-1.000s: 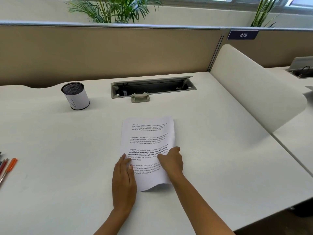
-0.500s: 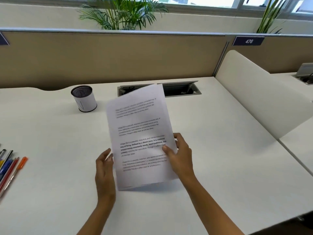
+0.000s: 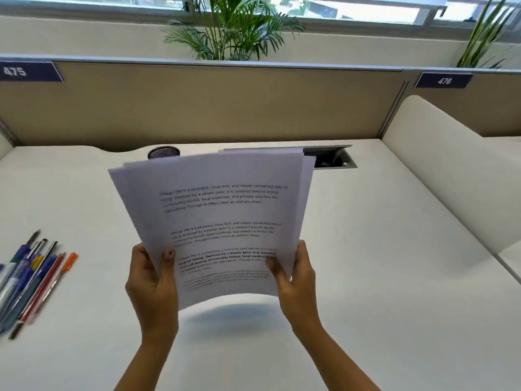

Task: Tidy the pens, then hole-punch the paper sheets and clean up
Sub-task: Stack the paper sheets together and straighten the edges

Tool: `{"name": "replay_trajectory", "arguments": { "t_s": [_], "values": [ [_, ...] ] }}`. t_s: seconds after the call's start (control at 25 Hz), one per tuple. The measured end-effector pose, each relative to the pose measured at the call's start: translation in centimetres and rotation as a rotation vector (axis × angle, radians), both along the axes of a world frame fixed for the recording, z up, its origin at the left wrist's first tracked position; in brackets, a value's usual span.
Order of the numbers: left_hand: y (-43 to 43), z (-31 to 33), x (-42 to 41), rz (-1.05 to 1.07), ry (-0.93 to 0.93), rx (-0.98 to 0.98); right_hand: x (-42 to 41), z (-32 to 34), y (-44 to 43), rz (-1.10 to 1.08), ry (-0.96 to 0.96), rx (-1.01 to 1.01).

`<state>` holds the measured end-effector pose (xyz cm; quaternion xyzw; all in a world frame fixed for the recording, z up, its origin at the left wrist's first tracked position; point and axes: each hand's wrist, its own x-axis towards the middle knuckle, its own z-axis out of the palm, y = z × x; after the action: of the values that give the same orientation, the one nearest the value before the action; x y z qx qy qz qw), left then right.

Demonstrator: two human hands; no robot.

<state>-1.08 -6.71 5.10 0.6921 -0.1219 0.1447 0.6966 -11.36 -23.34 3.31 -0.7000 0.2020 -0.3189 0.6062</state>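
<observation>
The left hand (image 3: 152, 280) and right hand (image 3: 296, 277) each pinch the paper sheets (image 3: 222, 213), thumbs on the printed front and fingers curled behind, one at each lower side edge. Half a second ago only the right hand held the stack, and the left stood open beside it; now both grip. The sheets are also higher than before, clear of the table (image 3: 394, 277), tilted back and slightly fanned, so several edges show along the top and right. A second ago they lay flat under both hands.

At 12 o'clock the mesh pen cup (image 3: 163, 151) is now mostly hidden behind the top edge of the sheets. Only its rim shows, and what it holds cannot be made out. At 1 o'clock the recessed cable box (image 3: 334, 159) shows only its right end, and its inside is dark. At 9 o'clock, well apart from the hands, the pens (image 3: 31, 275) lie loose on the table in a rough bundle, none of them in the cup.
</observation>
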Motion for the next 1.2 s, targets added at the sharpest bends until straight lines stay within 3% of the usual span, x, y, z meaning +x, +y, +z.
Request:
{"name": "replay_trajectory", "arguments": {
  "t_s": [0.44, 1.2],
  "values": [
    [0.0, 1.9, -1.1, 0.014, -0.068, -0.071, 0.2, 1.5, 0.1, 0.032, -0.156, -0.033],
    [0.0, -0.4, -1.9, 0.038, 0.000, 0.015, -0.5, 0.0, 0.3, -0.025, -0.127, 0.014]
  ]
}}
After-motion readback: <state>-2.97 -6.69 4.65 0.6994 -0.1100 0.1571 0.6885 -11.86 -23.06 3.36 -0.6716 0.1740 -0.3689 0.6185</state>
